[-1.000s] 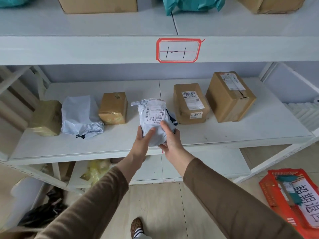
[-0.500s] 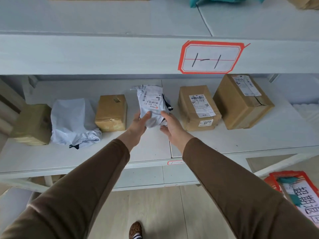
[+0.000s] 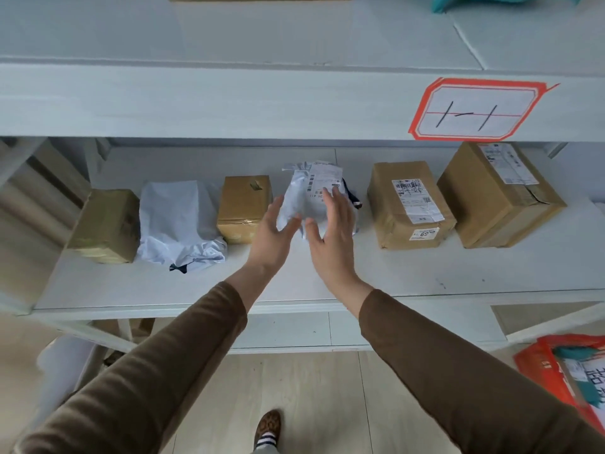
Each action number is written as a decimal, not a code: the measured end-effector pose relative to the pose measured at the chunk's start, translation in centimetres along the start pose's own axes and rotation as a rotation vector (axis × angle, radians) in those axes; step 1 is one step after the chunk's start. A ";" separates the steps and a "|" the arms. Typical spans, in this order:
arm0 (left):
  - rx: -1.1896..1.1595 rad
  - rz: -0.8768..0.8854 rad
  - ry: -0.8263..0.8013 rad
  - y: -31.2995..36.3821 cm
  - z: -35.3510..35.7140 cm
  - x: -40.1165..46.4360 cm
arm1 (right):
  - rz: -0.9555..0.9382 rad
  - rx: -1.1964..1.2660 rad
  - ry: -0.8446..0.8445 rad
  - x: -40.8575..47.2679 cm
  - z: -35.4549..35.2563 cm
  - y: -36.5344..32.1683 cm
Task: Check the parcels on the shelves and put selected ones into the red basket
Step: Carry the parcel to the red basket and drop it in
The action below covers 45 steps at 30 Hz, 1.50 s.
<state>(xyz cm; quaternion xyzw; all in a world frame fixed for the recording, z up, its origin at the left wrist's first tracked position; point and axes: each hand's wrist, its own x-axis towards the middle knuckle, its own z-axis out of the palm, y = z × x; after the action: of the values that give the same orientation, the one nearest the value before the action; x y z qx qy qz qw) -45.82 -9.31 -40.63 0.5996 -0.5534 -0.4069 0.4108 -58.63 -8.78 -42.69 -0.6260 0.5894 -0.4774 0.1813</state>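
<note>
Brown cardboard and pale plastic line the middle shelf [image 3: 425, 273], taken here from nine o'clock across to three. Furthest left sits a taped olive box [image 3: 106, 226], then a slumped white bag [image 3: 178, 224] just beside it, then a small brown box [image 3: 244, 208]. At the centre lies the grey mailer bag [image 3: 314, 198], a crumpled soft pouch with a white barcode label on its upper face and a dark strip showing at its right edge; it rests on the shelf, label up, probably so the print can be read at a glance.

The left hand [image 3: 273, 235] hangs in front of the mailer's lower left, fingers spread and straight, grasping nothing. The right hand [image 3: 334, 231] is likewise released, fingers straight, its tips over the label; whether they touch the plastic I cannot tell. Both palms face inward, flanking the parcel, which suggests it is judged not one for picking.

Toward two o'clock stand a labelled box [image 3: 409, 206] and a larger box [image 3: 497, 194], apart from each other. At four o'clock, on the floor, the red basket [image 3: 537, 371] shows only its corner, already holding something teal.
</note>
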 end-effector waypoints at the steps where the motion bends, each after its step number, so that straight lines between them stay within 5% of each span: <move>1: 0.019 0.040 0.042 -0.5 -1.1 -0.1 | -0.045 0.034 -0.039 -0.3 0.9 -0.7; 7: 0.006 -0.059 0.264 -2.7 -7.8 2.7 | 0.126 0.206 -0.289 1.5 5.9 -5.2; 10: -0.088 -0.222 0.164 -4.3 -9.4 4.5 | 0.293 0.252 -0.387 3.3 8.2 -6.4; 14: -0.175 -0.382 0.013 -7.4 -10.6 6.8 | 0.754 0.343 -0.400 4.7 10.3 -6.0; 18: -0.266 -0.451 -0.060 -9.9 -10.7 8.8 | 0.887 0.425 -0.410 4.8 11.9 -3.1; 29: -0.570 -0.186 -0.068 -2.4 -12.3 0.6 | 0.718 0.667 -0.210 0.5 6.3 -8.8; 36: -0.754 -0.263 -0.125 0.7 -12.4 -9.4 | 0.550 0.799 -0.135 -5.2 -0.8 -12.1; 45: -1.022 -0.438 -0.235 2.2 -10.2 -17.5 | -0.183 0.037 -0.054 -14.8 -6.7 -17.6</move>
<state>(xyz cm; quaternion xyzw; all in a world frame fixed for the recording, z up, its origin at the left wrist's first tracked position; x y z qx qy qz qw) -37.87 8.50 -34.61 0.3761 -0.1910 -0.7627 0.4903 -51.86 11.12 -31.25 -0.6863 0.5157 -0.4858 0.1643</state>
